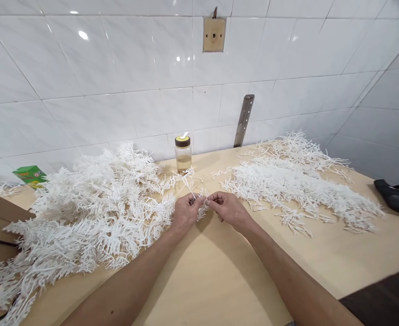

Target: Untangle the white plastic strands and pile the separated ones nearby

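Observation:
My left hand (pixel 186 210) is closed on a white branched strand (pixel 186 182), whose thin ends stick up above the fingers. Close beside it on the right, my right hand (pixel 225 207) pinches at the same piece, with its fingertips almost touching the left thumb. A large heap of white branched strands (pixel 100 213) spreads over the table to the left of my hands. To the right lies a flatter pile of similar white strands (pixel 297 183). Part of the held piece is hidden by the fingers.
Behind my hands a bottle with a dark lid (pixel 183 156) stands on the wooden table (pixel 216 271). A metal strip (pixel 244 121) leans on the tiled wall. A green box (pixel 30 175), a brown cardboard box (pixel 2 217) and a black object (pixel 398 198) lie at the sides.

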Demonstrator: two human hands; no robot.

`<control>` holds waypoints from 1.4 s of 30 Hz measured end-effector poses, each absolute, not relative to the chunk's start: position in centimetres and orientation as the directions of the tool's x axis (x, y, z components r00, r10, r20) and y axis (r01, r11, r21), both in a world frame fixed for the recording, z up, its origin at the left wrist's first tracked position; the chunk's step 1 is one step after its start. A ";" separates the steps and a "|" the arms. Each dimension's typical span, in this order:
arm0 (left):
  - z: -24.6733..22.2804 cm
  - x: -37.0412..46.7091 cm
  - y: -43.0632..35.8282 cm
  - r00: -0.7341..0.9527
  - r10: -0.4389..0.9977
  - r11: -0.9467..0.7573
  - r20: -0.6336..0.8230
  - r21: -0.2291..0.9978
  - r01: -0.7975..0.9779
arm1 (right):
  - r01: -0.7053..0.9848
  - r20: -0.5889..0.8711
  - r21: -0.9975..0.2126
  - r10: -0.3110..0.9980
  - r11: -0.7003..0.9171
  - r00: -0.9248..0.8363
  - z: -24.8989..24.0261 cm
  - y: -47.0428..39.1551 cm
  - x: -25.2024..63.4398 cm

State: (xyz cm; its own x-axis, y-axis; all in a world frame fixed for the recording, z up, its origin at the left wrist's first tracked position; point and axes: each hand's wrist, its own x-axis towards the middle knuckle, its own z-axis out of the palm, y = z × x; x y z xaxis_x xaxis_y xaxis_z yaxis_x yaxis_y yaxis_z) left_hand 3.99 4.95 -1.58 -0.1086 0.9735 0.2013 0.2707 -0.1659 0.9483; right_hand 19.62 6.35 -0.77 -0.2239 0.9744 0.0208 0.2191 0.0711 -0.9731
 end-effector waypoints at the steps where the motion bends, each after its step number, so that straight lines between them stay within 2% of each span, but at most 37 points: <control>1: -1.6 4.0 5.0 -0.107 0.975 -0.161 0.195 0.950 0.266 | 0.226 0.015 -0.972 0.976 0.065 -0.216 -0.7 6.3 19.6; 6: -1.5 3.9 5.0 -0.092 0.977 -0.159 0.191 0.948 0.276 | 0.339 0.018 -0.937 0.981 0.085 -0.195 -0.1 6.0 19.5; 12: -1.5 4.3 4.9 -0.127 0.952 -0.185 0.278 0.856 0.483 | 0.596 0.227 -0.756 0.963 0.270 -0.147 -0.8 6.2 18.9; 14: -1.5 4.4 4.9 -0.141 0.936 -0.207 0.322 0.830 0.518 | 0.701 0.256 -0.677 0.965 0.224 -0.061 -1.2 6.6 19.0; 16: -1.4 4.3 4.9 -0.148 0.931 -0.228 0.332 0.850 0.474 | 0.745 0.263 -0.651 0.964 0.146 0.041 -1.3 7.0 19.5; 18: -1.3 4.1 4.9 -0.137 0.949 -0.216 0.283 0.903 0.373 | 0.693 0.258 -0.711 0.961 0.120 0.098 -1.0 7.1 20.1; 20: -1.3 3.9 4.9 -0.123 0.970 -0.170 0.209 0.948 0.269 | 0.565 0.229 -0.813 0.969 0.138 0.094 -0.6 7.0 20.5; 23: -1.5 3.7 5.2 -0.134 0.979 -0.126 0.154 0.973 0.196 | 0.338 0.106 -0.934 0.993 0.115 -0.045 -0.2 6.5 20.3; 26: -1.9 3.7 5.4 -0.131 0.978 -0.140 0.162 0.977 0.160 | 0.208 0.022 -0.976 0.974 0.070 -0.224 -0.5 6.3 19.8; 29: -2.2 3.7 5.6 -0.118 0.978 -0.155 0.170 0.980 0.123 | 0.186 0.009 -0.981 0.967 0.058 -0.255 -1.0 6.4 19.5; 37: -1.5 4.1 5.3 -0.050 0.996 -0.068 0.067 0.997 -0.025 | 0.236 -0.020 -0.972 0.992 0.010 -0.123 -0.3 6.3 19.5; 42: -1.3 4.1 5.3 -0.044 0.995 -0.081 0.085 0.993 0.087 | 0.266 -0.020 -0.964 0.995 0.006 -0.095 -0.1 6.3 19.4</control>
State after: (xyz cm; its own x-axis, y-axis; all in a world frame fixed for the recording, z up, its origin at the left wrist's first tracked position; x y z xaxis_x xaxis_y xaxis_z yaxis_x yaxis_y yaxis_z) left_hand 4.08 5.29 -1.35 -0.0438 0.9954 0.0849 0.0872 -0.0808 0.9929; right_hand 19.41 6.27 -0.11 -0.0953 0.9952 -0.0199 0.2660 0.0062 -0.9639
